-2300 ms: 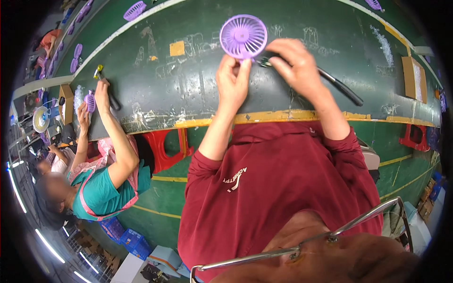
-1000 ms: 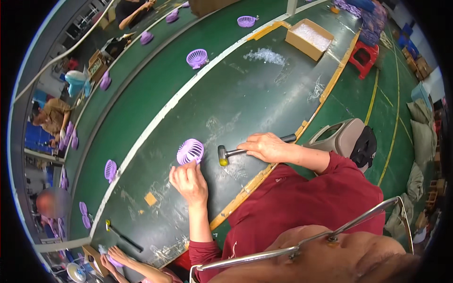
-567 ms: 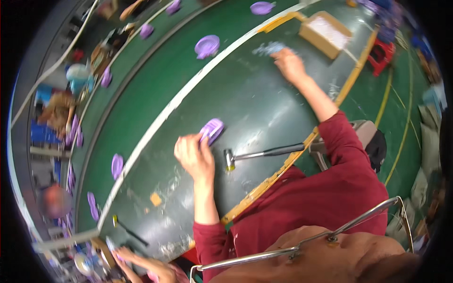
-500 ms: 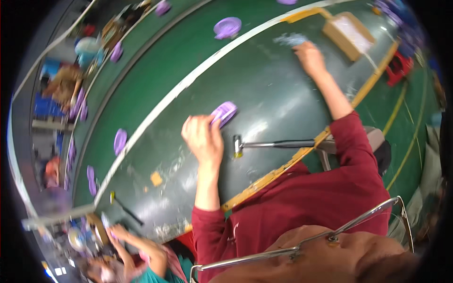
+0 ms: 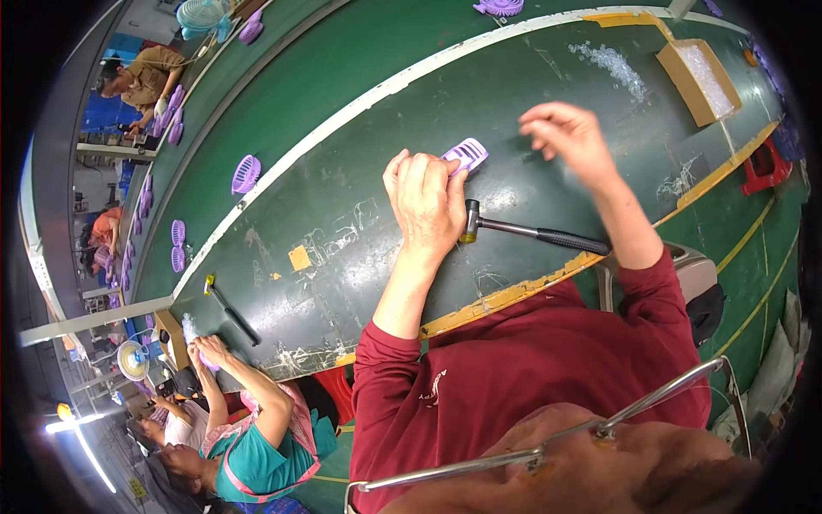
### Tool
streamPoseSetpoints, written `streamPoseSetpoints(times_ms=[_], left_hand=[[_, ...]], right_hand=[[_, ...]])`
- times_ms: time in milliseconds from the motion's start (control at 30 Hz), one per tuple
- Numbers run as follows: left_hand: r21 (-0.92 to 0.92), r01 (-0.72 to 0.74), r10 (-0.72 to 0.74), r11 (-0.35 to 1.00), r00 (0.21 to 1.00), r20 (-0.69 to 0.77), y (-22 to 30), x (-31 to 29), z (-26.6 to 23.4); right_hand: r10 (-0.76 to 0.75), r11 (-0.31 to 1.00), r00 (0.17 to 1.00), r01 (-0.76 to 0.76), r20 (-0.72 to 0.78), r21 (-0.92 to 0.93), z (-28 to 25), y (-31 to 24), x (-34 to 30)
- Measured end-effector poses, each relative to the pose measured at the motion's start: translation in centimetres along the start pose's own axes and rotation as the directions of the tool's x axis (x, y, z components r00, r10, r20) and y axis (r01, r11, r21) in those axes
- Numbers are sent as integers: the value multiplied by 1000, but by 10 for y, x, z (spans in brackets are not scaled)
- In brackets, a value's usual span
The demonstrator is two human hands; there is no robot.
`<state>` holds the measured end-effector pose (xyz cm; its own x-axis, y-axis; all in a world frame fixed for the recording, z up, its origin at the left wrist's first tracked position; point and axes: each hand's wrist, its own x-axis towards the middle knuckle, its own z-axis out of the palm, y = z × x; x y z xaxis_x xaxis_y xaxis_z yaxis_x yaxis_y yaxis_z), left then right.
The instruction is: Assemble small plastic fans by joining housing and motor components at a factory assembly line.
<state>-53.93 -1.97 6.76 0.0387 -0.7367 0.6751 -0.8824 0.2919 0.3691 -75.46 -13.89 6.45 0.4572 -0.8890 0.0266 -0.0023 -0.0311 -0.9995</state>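
Observation:
My left hand [image 5: 425, 201] is closed around a purple plastic fan housing [image 5: 467, 155] over the middle of the green worktable. Its slotted end sticks out beyond my thumb; the rest is hidden under my fingers. To the right of it, my right hand [image 5: 569, 141] is raised above the table, thumb and fingertips drawn together. Anything in that pinch is too small to make out. A hammer [image 5: 529, 231] with a black grip lies just below my left hand, its head beside the wrist. Small clear plastic pieces [image 5: 612, 68] are scattered beyond my right hand.
At the far right stands a cardboard box [image 5: 692, 90] of clear pieces. A white strip [image 5: 342, 137] divides the table from the green belt, which carries purple fan parts [image 5: 246, 174]. Another hammer [image 5: 231, 310] lies left, near a co-worker's hands [image 5: 211, 351]. A red stool [image 5: 766, 167] is at right.
My right hand has come away from the scattered clear pieces, moving left and nearer toward the fan housing. My left hand still holds the housing. The whole view has shifted.

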Motion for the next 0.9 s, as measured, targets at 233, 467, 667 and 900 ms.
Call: streamPoseSetpoints(times_ms=[233, 467, 667, 900], left_hand=[[28, -21, 21, 999, 1000, 6, 12, 0, -2], [8, -33, 33, 999, 999, -1, 15, -3, 2], [15, -32, 32, 999, 999, -7, 15, -3, 2], [12, -35, 36, 999, 999, -11, 14, -4, 1]], right_hand=[[-36, 978, 998, 26, 46, 209, 51, 9, -14], [-44, 992, 996, 33, 83, 124, 56, 7, -20], [-41, 996, 995, 33, 93, 79, 57, 3, -24], [-27, 994, 994, 15, 108, 111, 56, 4, -23]])
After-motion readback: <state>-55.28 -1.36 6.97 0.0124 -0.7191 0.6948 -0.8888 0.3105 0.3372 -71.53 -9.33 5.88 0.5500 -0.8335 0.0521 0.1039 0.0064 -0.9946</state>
